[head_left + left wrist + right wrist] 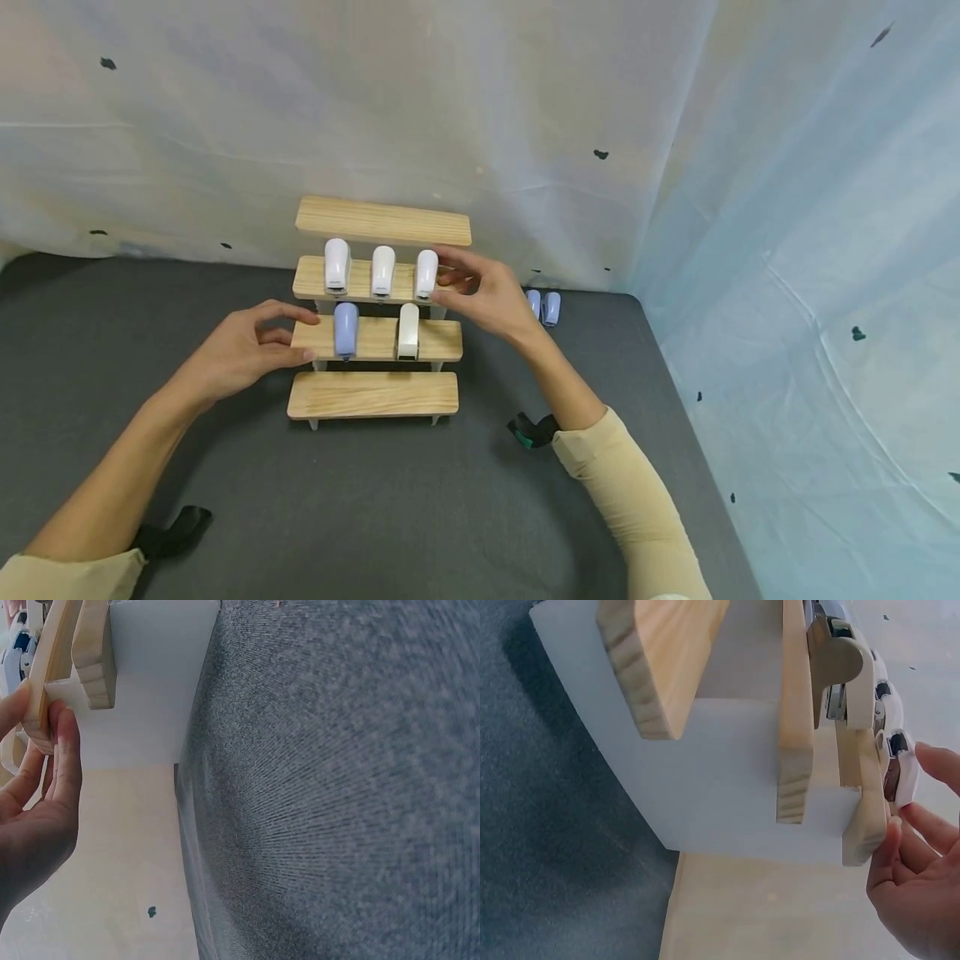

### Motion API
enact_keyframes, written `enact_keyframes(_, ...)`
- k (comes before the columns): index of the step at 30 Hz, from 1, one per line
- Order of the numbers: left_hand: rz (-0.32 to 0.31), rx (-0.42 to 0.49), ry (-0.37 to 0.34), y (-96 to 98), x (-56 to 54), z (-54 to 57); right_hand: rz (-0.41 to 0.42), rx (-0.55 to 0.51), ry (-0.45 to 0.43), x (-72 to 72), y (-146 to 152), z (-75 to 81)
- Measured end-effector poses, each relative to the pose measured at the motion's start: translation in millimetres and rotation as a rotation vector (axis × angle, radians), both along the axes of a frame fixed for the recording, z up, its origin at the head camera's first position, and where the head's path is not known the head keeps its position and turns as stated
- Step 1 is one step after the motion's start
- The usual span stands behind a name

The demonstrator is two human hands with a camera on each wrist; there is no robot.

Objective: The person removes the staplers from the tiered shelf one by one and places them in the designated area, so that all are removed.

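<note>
A four-tier wooden display stand (372,395) stands on the dark table. My left hand (232,350) grips the left end of its second-lowest board (39,712), thumb on one face and fingers on the other. At the right end of the board above, my right hand (491,296) holds a white stapler (426,273) between thumb and fingers; in the right wrist view its fingers touch the stapler (906,776) and the board's end. Two more white staplers, one in the middle (382,271) and one at the left (337,265), share that board. Below sit a blue stapler (346,329) and a white stapler (408,331).
Two blue staplers (552,308) lie on the table to the right, beyond my right forearm. A pale cloth backdrop (525,125) hangs close behind the stand, and another cloth side (810,292) borders the table's right edge. Black straps (176,533) project near both wrists.
</note>
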State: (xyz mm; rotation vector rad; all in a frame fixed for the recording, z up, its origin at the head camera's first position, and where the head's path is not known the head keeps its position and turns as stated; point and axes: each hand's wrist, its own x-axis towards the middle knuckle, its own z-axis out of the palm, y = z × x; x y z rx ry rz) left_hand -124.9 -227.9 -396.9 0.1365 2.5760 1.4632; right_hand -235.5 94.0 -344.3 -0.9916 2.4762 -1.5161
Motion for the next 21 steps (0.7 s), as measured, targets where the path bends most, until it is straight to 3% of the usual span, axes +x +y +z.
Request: enact_keyframes(21, 0.003, 0.004, 0.004, 1.4, 0.5, -0.1, -0.032, -0.059, 0.034, 1.2, -7.1, -11.3)
